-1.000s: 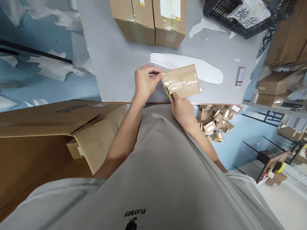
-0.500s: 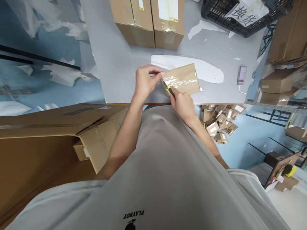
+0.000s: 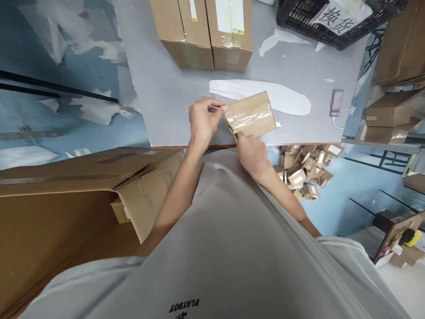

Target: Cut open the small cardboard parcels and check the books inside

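A small brown cardboard box (image 3: 250, 113) with shiny clear tape across its top lies tilted near the front edge of the grey table (image 3: 166, 106). My left hand (image 3: 206, 117) pinches the box's upper left corner between thumb and fingers. Wrapped in my right hand (image 3: 253, 153) is a yellow and black utility knife (image 3: 235, 134), its tip against the left side of the box. Most of the knife's handle is hidden by my fingers. Behind the box lies a long white paper strip (image 3: 285, 98).
Two taped cartons (image 3: 199, 53) stand at the table's back, with a black plastic crate (image 3: 299, 31) to their right. A phone-like device (image 3: 336, 103) lies at the right. A large open carton (image 3: 59, 177) is at my left; small boxes (image 3: 308, 166) are heaped below right.
My right hand has drawn the utility knife down along the box's left side, toward me. My left hand stays at the corner. The view has shifted slightly.
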`<state>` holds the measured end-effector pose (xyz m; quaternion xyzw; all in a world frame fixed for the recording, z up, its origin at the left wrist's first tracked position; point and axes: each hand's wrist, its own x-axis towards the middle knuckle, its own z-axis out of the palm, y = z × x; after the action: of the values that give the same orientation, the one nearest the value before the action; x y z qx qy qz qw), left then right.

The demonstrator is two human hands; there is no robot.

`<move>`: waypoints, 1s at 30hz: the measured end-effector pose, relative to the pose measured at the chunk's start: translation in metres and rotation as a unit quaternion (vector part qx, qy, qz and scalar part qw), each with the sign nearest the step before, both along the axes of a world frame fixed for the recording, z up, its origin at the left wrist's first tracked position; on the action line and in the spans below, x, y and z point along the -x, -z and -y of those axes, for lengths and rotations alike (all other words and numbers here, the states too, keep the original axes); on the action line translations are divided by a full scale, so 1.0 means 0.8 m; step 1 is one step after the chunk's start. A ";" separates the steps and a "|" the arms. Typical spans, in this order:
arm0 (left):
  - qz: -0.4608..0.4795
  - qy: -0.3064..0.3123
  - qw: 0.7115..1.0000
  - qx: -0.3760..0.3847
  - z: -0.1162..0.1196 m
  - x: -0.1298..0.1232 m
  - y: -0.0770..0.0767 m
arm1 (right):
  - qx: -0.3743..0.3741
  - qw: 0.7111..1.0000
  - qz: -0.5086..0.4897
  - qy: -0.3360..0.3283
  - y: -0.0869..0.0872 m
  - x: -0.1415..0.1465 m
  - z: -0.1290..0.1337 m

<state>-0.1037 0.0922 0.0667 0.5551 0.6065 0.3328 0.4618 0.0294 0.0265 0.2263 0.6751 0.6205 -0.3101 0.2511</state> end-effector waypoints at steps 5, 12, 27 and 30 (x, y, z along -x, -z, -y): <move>-0.004 -0.013 1.000 -0.008 0.000 -0.002 0.002 | 0.001 1.000 -0.003 -0.014 0.005 0.003 0.003; -0.003 0.000 1.000 -0.005 -0.002 -0.001 0.000 | 0.048 0.999 0.007 0.000 -0.022 -0.018 0.031; -0.056 0.061 0.996 -0.036 -0.034 -0.029 -0.038 | -0.197 0.938 -0.039 0.283 0.067 -0.175 0.025; -0.079 0.126 0.984 -0.096 -0.037 -0.062 -0.057 | -0.176 0.941 -0.061 0.284 0.066 -0.173 0.033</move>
<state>-0.0540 0.1220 0.1123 0.6936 0.5312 0.2836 0.3954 0.1681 0.0000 0.1732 0.8366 0.4617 -0.2947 -0.0085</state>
